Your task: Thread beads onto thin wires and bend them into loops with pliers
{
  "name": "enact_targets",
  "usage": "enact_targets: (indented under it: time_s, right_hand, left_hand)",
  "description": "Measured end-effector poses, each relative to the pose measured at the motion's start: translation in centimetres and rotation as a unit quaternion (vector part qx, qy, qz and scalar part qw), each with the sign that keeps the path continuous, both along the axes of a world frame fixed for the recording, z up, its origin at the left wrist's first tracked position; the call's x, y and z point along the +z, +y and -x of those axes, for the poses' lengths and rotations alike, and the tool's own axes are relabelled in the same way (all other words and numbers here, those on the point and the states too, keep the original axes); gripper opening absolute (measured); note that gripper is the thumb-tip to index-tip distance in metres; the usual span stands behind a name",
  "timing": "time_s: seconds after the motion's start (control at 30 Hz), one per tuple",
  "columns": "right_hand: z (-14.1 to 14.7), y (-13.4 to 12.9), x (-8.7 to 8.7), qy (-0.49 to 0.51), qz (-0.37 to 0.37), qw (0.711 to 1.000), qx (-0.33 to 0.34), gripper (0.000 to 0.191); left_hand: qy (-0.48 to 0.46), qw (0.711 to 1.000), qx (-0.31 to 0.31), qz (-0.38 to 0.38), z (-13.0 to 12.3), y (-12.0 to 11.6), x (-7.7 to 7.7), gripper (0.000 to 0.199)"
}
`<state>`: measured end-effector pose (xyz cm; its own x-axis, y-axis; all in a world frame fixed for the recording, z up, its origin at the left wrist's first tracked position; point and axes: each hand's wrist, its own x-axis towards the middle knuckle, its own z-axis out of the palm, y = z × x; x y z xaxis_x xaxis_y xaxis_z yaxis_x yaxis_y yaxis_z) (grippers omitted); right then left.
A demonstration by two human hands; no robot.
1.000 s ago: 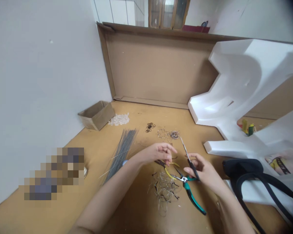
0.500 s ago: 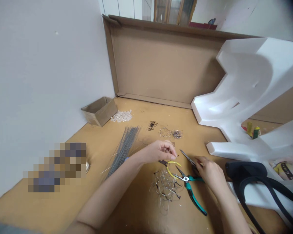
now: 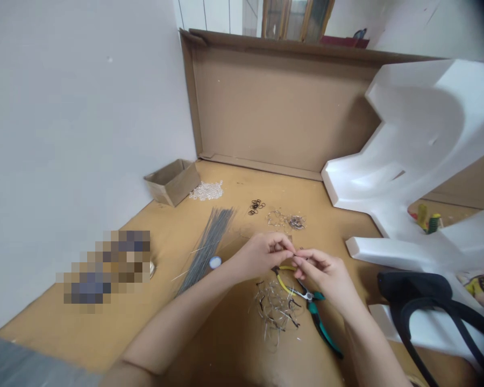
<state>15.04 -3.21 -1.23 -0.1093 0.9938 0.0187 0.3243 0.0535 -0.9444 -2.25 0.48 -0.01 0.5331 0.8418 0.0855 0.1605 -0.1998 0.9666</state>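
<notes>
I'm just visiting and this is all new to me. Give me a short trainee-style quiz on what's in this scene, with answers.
1. Which is nearer the teal-handled pliers: the left hand or the right hand?
2. True or false: the long grey wires lie on top of the tangle of wire scraps.
3. What colour are the handles of the other pliers?

Key: 1. The right hand. 2. False. 3. Yellow.
</notes>
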Motion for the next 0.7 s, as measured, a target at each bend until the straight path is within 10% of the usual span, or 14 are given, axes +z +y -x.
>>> enact_targets:
  time_s: [0.4,0.7]
  right_hand:
    - [-1.1,1.9,-0.5,-0.131,-0.008,0.981,0.141,0.025]
    - [-0.7,2.6,-2.9,-0.220,-0.032,0.941,0.255,0.017]
  left_hand:
    - [0.144,0.986,-0.084,-0.032,5.0,-1.2,-2.2,0.033]
    - [0.129,0.987,-0.093,-0.003,3.5,-1.4,-4.4,0.020]
